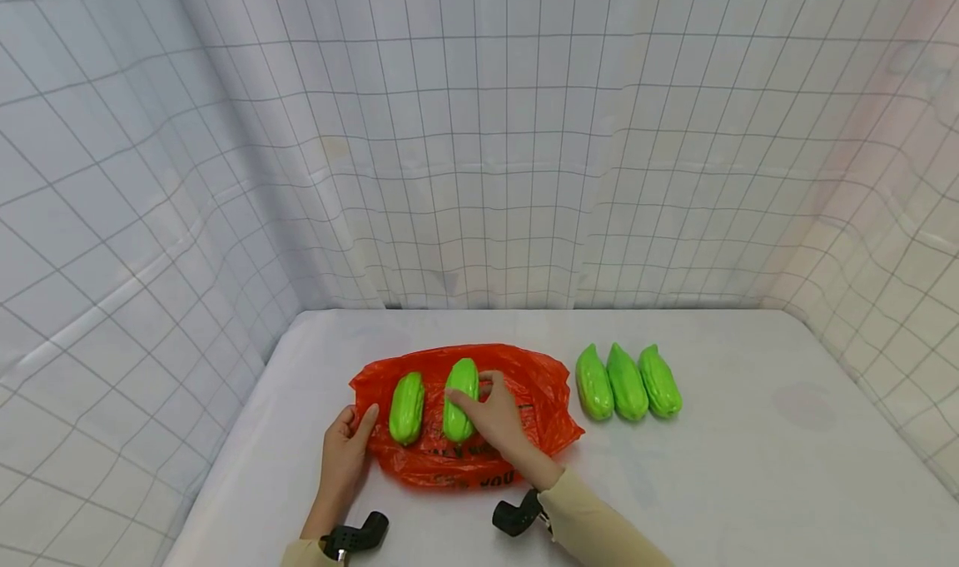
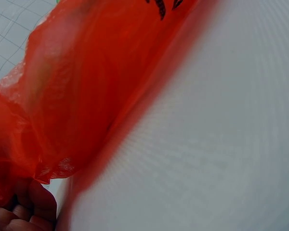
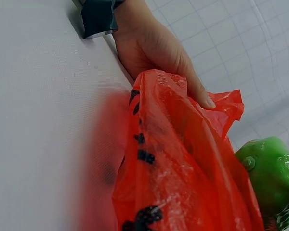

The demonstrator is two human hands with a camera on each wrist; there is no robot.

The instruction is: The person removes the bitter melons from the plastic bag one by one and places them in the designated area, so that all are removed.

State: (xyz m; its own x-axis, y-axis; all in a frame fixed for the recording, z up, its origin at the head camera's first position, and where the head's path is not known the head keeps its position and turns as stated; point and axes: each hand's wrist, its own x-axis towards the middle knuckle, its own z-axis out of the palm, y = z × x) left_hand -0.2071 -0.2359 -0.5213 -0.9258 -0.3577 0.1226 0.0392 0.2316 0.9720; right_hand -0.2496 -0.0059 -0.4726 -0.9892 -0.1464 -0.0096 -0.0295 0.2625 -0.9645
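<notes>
A red plastic bag [image 1: 517, 469] with dark print lies spread on the white table. My left hand [image 1: 347, 442] pinches its left edge between thumb and fingers; the right wrist view shows that hand [image 3: 156, 50] with its thumb over the red film. Over the middle of the bag, my right hand [image 1: 490, 413] grips a bright green, elongated gourd [image 1: 461, 384], thumb on its near left side and fingers on its right. Another such gourd [image 1: 407, 409] lies on the bag between the two hands. In the left wrist view, curled left fingers [image 2: 41, 202] show below the bag [image 2: 96, 72].
To the right of the bag, three more green gourds [image 1: 628, 384] lie side by side on the table [image 1: 749, 467]. A white grid-patterned curtain [image 1: 479, 134] stands behind the table and along both sides. Each wrist wears a black camera [image 1: 517, 517].
</notes>
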